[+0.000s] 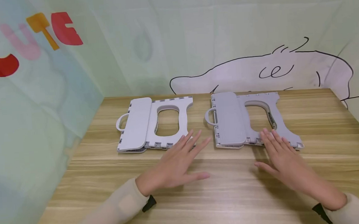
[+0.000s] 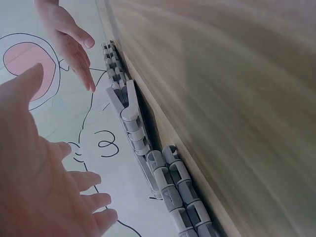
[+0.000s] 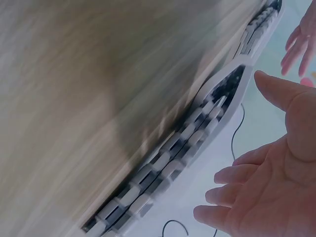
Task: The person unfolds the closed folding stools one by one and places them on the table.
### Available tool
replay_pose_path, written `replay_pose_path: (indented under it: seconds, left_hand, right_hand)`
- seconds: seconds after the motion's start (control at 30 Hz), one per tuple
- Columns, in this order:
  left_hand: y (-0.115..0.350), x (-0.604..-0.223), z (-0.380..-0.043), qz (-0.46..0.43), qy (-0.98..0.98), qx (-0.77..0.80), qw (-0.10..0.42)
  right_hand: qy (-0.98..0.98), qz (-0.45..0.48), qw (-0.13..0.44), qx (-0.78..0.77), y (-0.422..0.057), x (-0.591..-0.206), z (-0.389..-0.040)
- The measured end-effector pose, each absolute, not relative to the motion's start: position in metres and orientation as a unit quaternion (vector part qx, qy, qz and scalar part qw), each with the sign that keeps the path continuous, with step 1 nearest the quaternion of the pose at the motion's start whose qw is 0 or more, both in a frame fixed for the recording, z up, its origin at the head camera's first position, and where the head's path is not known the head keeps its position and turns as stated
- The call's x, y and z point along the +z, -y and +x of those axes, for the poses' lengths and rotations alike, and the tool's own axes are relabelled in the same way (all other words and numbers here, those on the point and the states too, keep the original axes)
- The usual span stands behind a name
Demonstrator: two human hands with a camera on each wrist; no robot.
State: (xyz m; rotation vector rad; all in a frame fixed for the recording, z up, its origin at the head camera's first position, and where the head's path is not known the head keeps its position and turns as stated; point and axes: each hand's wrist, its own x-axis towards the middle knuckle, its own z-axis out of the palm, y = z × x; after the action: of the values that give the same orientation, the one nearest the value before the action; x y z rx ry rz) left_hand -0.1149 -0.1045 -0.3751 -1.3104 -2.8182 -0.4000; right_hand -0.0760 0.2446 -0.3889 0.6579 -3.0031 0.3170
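Note:
Two folded plastic step stools lie flat side by side, a white one [image 1: 134, 125] on the left and a light grey one [image 1: 230, 119] on the right. Each has a loop handle on its left edge and an opening through its right part. My left hand [image 1: 176, 163] is spread over the near right corner of the white stool, hiding part of it. Over the grey stool's near edge, my right hand [image 1: 286, 165] has its fingers extended. Both wrist views show the left hand [image 2: 44, 182] and right hand [image 3: 271, 182] raised above the table, holding nothing.
Beneath the stools is a wood-grain table [image 1: 228, 198]. A printed cloth [image 1: 224, 30] hangs behind the table's far edge, and another with coloured letters [image 1: 67, 28] hangs along the left.

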Motion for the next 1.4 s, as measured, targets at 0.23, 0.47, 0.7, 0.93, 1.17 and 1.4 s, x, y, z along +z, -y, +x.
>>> replay_pose_path:
  seconds: [0.23,0.47,0.7,0.93,1.17,1.4]
  left_hand:
    - [0.096,-0.374,-0.125,-0.426,0.898,-0.113,0.007]
    - [0.091,-0.375,-0.134,-0.425,0.896,-0.131,-0.007]
    - [0.088,-0.376,-0.143,-0.414,0.896,-0.159,-0.033]
    - [0.082,-0.375,-0.152,-0.394,0.901,-0.173,-0.053]
    - [0.073,-0.373,-0.164,-0.363,0.907,-0.200,-0.079]
    - [0.065,-0.371,-0.174,-0.311,0.908,-0.263,-0.095]
  right_hand:
    - [0.973,0.198,0.025,0.115,-0.255,-0.392,-0.085]
    - [0.975,0.187,0.033,0.119,-0.265,-0.397,-0.091]
    - [0.978,0.170,0.014,0.119,-0.271,-0.397,-0.096]
    - [0.980,0.155,-0.006,0.122,-0.277,-0.398,-0.101]
    - [0.981,0.148,-0.018,0.123,-0.281,-0.398,-0.104]
    - [0.981,0.147,-0.025,0.127,-0.282,-0.399,-0.106]
